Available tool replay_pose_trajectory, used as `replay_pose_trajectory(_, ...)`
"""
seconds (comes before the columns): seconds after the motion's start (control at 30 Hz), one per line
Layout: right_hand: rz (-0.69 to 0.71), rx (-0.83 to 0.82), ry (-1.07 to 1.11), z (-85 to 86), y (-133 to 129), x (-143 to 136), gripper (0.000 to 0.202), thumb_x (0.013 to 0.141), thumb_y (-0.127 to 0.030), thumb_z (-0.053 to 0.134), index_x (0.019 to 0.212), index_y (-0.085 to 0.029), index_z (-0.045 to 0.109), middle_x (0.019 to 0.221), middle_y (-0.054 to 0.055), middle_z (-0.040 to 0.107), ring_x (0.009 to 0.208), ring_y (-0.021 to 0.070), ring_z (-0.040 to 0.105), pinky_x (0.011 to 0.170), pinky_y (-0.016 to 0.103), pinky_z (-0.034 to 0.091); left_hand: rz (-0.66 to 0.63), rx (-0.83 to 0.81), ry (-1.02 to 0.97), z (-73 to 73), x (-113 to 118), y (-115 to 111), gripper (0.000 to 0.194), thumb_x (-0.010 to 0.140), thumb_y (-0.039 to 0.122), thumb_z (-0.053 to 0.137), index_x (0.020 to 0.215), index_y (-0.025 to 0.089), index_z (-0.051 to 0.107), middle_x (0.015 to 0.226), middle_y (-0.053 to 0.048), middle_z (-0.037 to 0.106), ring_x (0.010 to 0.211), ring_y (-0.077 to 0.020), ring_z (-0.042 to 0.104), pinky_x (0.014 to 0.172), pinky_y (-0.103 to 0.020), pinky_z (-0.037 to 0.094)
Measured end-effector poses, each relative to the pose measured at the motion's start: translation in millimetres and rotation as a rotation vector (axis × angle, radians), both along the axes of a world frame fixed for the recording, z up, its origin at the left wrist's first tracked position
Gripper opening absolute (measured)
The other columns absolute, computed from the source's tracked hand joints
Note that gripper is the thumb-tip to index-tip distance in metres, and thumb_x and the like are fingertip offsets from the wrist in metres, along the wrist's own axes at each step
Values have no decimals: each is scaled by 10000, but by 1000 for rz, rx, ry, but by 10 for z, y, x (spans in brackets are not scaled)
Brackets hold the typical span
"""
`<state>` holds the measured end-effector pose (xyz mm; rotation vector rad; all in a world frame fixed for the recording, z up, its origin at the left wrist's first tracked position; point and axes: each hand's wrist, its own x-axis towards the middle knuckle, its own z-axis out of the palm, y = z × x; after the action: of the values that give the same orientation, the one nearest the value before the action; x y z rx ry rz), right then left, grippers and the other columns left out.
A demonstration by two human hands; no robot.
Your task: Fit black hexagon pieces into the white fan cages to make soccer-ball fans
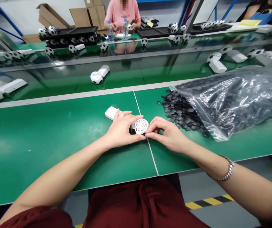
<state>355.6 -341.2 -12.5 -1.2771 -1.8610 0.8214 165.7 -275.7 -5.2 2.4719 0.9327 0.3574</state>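
A small white handheld fan (141,126) with a round, soccer-ball-patterned head and an open grille lies on the green bench under my hands. Its white handle (112,112) points away to the left. My left hand (123,128) is closed around the head, thumb on the near side and fingers over the far side. At the head's right edge, my right hand (165,131) pinches with thumb and fingertips. A small black piece (144,134) shows at those fingertips, mostly hidden. Loose black pieces (181,110) lie heaped to the right of my right hand.
A clear plastic bag (240,98) full of black pieces covers the right of the bench. Beyond a pale rail, a similar fan (96,77) and several others lie on a green surface. Across from me sits a person in pink (123,14), near bottles (125,29) and black trays (69,31).
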Motion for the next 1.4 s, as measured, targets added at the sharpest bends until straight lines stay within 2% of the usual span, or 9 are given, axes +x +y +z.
replay_pose_trajectory(0.23,-70,-127,121,-48,17,-45,185,713,-267,654,780,-183,504,843,6,456,700,113,494,608,254,439,55,-8,-53,22,32,-29,570,638,449,690,1152,241,557,1058,-31,614,1116,-250,431,1063,-486,140)
replay_pose_trajectory(0.33,-7,-182,140,-40,151,27,225,699,-310,660,776,-181,493,803,1,497,687,121,508,624,265,451,57,-13,-69,21,33,-39,559,640,426,688,1148,233,556,1065,-38,608,1106,-249,435,1064,-488,157)
replay_pose_trajectory(0.4,-52,-143,15,-14,342,155,183,730,-320,630,768,-175,525,765,10,549,698,139,522,660,285,448,34,-18,-67,9,28,-44,569,657,423,673,1175,234,531,1114,-36,596,1152,-265,401,1070,-504,140)
replay_pose_trajectory(0.57,-459,62,-693,-3,925,601,115,797,-248,570,765,-161,639,815,80,605,788,214,548,717,341,414,33,-23,-54,-8,12,-39,646,624,539,677,1174,238,521,1187,-31,573,1236,-311,321,1084,-545,50)
replay_pose_trajectory(0.73,-398,-13,-806,-81,1141,782,123,791,-278,586,759,-186,662,800,56,627,736,195,568,646,298,416,-69,-108,-4,59,-26,-12,610,676,432,669,1230,272,469,1252,-13,533,1332,-300,169,1082,-570,-5)
replay_pose_trajectory(0.83,-312,-22,-741,-99,1109,762,61,761,-241,617,767,-185,641,772,24,636,696,163,572,641,268,423,-54,-150,17,67,-21,-61,620,695,382,653,1264,283,428,1314,-7,476,1354,-311,83,1063,-613,-4)
replay_pose_trajectory(0.97,-269,-19,-657,-75,993,694,38,739,-167,616,777,-167,614,730,19,633,680,155,579,657,267,439,45,-190,-67,7,21,-144,626,716,433,631,1272,244,414,1348,-41,432,1360,-320,-12,1061,-600,132)
replay_pose_trajectory(1.2,-118,-32,-396,92,453,466,112,781,-238,565,845,-196,646,804,30,622,639,132,588,653,278,484,-211,-295,-172,-11,-50,2,563,713,234,615,1247,217,435,1370,-30,397,1372,-226,65,1120,-431,162)
replay_pose_trajectory(1.4,5,-177,-45,141,-15,191,116,799,-289,554,803,-188,613,800,15,610,629,110,571,593,230,484,-222,-293,-181,-16,-52,27,580,681,186,594,1238,199,432,1366,-36,402,1370,-241,73,1124,-430,139)
